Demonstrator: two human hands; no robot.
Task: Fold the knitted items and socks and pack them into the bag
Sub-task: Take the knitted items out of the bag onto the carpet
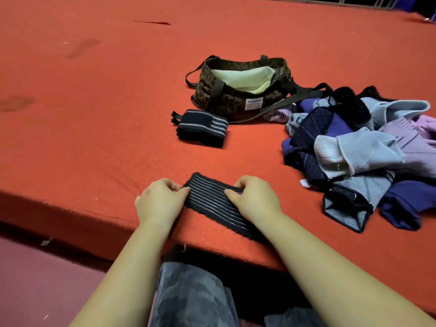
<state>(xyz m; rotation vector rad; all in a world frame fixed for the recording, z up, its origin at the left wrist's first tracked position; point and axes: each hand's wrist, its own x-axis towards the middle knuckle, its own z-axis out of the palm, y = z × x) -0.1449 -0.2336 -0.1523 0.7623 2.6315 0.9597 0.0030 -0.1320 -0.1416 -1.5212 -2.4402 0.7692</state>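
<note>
- Knitted band, black with thin pale stripes, lay flat near the front edge of the red bench, its near end running toward the bench lip.
- The left hand had its fingers curled and pinched the band's left edge close to the far end.
- The right hand was curled over the band's right edge, thumb pressed on the striped face, grasping the cloth.
- A second striped band, already rolled into a thick bundle, sat farther back, just in front of the bag.
- The bag, leopard-patterned with a pale lining, stood open-mouthed and apart from the hands; I could see nothing packed inside it, though part of the inside was hidden.
- To the right, a loose heap of socks and knits, in purple, grey, black and pink, was unsorted and touched the bag's long strap.
- By my reading the step in hand was folding or rolling this band, early in the task, since most of the heap was untouched.
- The next move seemed to call for both hands turning the far end over evenly toward the body, keeping the edges lined up so the roll stayed tight, then setting it by the bundle or in the bag.
</note>
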